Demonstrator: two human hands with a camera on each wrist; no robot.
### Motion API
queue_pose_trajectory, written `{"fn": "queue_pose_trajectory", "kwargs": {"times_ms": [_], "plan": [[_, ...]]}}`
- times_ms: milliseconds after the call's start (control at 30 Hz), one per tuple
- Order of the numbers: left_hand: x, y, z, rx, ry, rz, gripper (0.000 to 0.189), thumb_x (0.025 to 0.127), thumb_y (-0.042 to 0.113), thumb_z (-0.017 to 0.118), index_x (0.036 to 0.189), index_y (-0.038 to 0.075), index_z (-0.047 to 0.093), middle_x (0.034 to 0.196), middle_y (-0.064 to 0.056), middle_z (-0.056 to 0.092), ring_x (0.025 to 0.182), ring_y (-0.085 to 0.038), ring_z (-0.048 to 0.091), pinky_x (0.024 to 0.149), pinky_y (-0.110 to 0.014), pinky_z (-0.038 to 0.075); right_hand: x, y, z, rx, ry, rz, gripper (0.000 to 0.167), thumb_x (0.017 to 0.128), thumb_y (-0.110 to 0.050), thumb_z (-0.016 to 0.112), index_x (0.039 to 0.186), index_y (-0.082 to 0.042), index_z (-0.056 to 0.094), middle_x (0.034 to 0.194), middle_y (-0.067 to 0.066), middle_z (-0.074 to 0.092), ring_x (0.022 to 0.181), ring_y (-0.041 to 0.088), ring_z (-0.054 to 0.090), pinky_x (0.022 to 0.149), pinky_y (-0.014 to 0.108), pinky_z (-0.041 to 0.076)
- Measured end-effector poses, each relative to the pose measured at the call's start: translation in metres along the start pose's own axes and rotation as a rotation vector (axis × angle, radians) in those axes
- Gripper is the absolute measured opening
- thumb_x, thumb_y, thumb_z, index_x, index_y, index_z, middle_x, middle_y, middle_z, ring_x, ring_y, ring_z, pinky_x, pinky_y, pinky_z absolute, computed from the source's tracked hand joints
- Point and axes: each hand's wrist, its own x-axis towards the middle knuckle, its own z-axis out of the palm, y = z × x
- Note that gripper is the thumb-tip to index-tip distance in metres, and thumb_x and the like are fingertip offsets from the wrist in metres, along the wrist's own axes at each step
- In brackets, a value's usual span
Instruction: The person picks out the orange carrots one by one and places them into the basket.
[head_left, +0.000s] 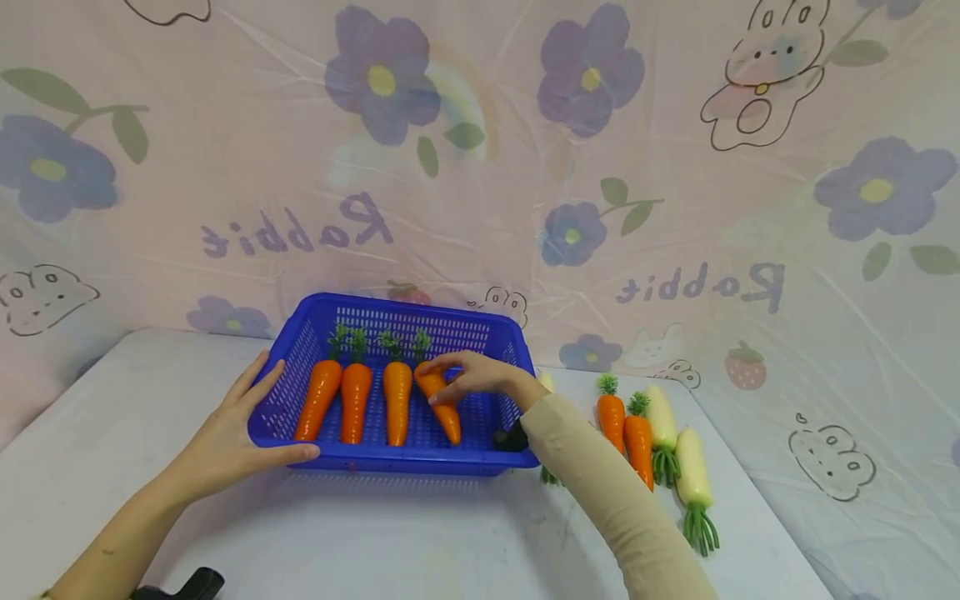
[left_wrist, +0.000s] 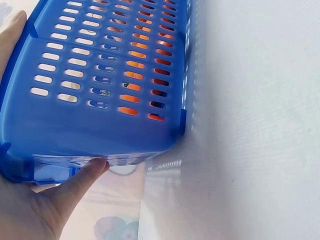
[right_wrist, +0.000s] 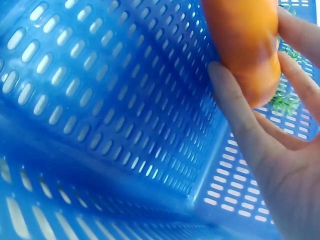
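Observation:
A blue plastic basket (head_left: 360, 454) with slotted walls stands on the white table. Three toy carrots lie side by side in its left half: a left carrot (head_left: 318, 400), a middle carrot (head_left: 356, 402) and a right carrot (head_left: 397, 402), their green tops toward the back wall. Beside them, my right hand (head_left: 476, 375) pinches another carrot (head_left: 442, 404) near its thick end, thumb on one side and fingers on the other; the right wrist view shows this carrot (right_wrist: 245, 45) close up. My left hand (head_left: 232, 437) holds the basket's left front corner, thumb along the front rim, fingers on the left side.
Right of the basket lie two more carrots, a rear carrot (head_left: 611, 417) and a front carrot (head_left: 639, 442), beside white radishes (head_left: 693, 467) with green stems. Another radish (head_left: 547, 475) is partly hidden by my right sleeve. A patterned curtain (head_left: 480, 167) hangs behind the table.

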Motion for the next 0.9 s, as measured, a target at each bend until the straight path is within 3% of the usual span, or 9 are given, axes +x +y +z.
{"fn": "queue_pose_trajectory", "kwargs": {"times_ms": [167, 400, 733, 900], "plan": [[0.0002, -0.0005, 0.0003, 0.006, -0.004, -0.008, 0.114, 0.072, 0.042, 0.081, 0.155, 0.009, 0.009, 0.161, -0.014, -0.009, 0.138, -0.059, 0.009, 0.092, -0.082, 0.023, -0.0008, 0.0001, 0.0009, -0.009, -0.034, 0.018, 0.049, 0.085, -0.032, 0.071, 0.132, -0.028, 0.058, 0.137, 0.001, 0.052, 0.115, 0.02, 0.055, 0.102, 0.041, 0.048], [0.0009, -0.0003, 0.0002, 0.017, -0.006, -0.016, 0.114, 0.072, 0.043, 0.081, 0.155, 0.009, 0.009, 0.161, -0.014, -0.009, 0.138, -0.059, 0.009, 0.092, -0.082, 0.023, -0.0011, -0.0006, 0.0006, -0.076, -0.059, -0.037, 0.056, 0.085, -0.035, 0.07, 0.138, -0.028, 0.053, 0.144, -0.002, 0.049, 0.134, 0.025, 0.043, 0.112, 0.048, 0.036], [0.0012, -0.0008, -0.0003, 0.013, 0.0, -0.004, 0.114, 0.072, 0.042, 0.081, 0.155, 0.008, 0.01, 0.161, -0.014, -0.008, 0.138, -0.059, 0.01, 0.093, -0.082, 0.023, -0.0017, -0.0025, 0.0017, -0.031, -0.164, 0.003, 0.063, 0.083, -0.038, 0.069, 0.142, -0.036, 0.046, 0.151, -0.005, 0.039, 0.132, 0.018, 0.046, 0.111, 0.043, 0.039], [0.0014, -0.0016, -0.0006, 0.011, 0.001, 0.001, 0.114, 0.072, 0.042, 0.081, 0.155, 0.009, 0.01, 0.162, -0.014, -0.008, 0.138, -0.059, 0.009, 0.093, -0.082, 0.023, -0.0024, -0.0028, 0.0007, 0.003, -0.142, -0.007, 0.06, 0.085, -0.037, 0.068, 0.142, -0.035, 0.047, 0.149, -0.002, 0.042, 0.128, 0.018, 0.05, 0.109, 0.045, 0.041]]}}
